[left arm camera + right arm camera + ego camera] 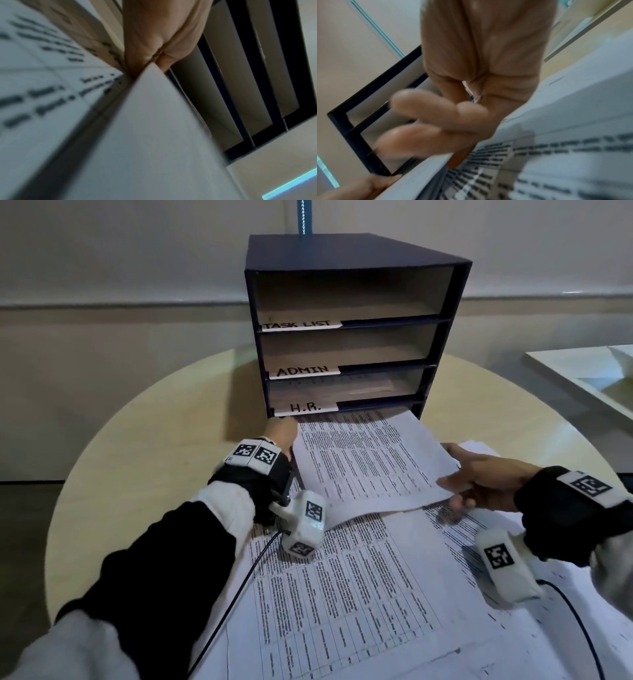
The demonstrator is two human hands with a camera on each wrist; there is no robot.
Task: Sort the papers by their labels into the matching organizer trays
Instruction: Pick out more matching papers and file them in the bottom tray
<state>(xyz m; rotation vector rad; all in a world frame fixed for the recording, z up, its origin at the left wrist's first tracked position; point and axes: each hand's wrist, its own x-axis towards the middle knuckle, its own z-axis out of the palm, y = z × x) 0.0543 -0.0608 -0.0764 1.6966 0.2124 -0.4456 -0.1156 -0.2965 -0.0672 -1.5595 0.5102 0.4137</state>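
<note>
sheet (363,460) half in organizer's (352,313) bottom slot, under h.r. tag (306,407). left hand (282,433) pinching its 9 o'clock edge, right hand (486,481) gripping 3 o'clock corner. other papers (359,594) at 6 on table (144,460).

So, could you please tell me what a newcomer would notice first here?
The dark organizer at the back of the round table, with trays labelled TASK LIST, ADMIN and H.R. Both hands, left and right, hold a printed sheet at its bottom opening, above more papers.
</note>
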